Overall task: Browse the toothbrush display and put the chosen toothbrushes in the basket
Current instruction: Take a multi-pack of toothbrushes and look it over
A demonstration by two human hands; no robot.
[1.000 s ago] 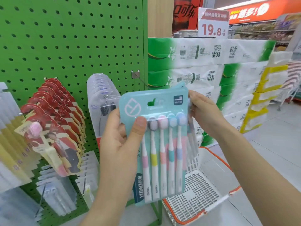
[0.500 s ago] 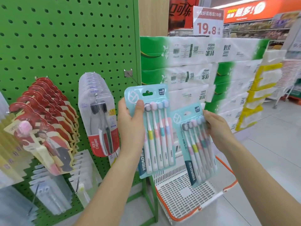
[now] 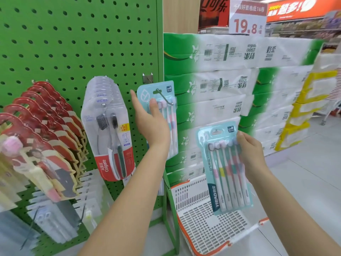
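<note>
Above the basket (image 3: 186, 204), the right hand (image 3: 251, 154) pinches a toothbrush pack (image 3: 227, 169) (left hand (image 3: 151, 122) pinching another onto the hook (image 3: 165, 97)); lower it flat.

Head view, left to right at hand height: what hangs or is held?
Red card packs → Colgate pack → left hand on teal hooked pack → teal pack in right hand.

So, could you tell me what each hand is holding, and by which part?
The right hand grips one teal pack by its upper right edge. The left hand holds another pack on the hook, thumb on its front.
</note>
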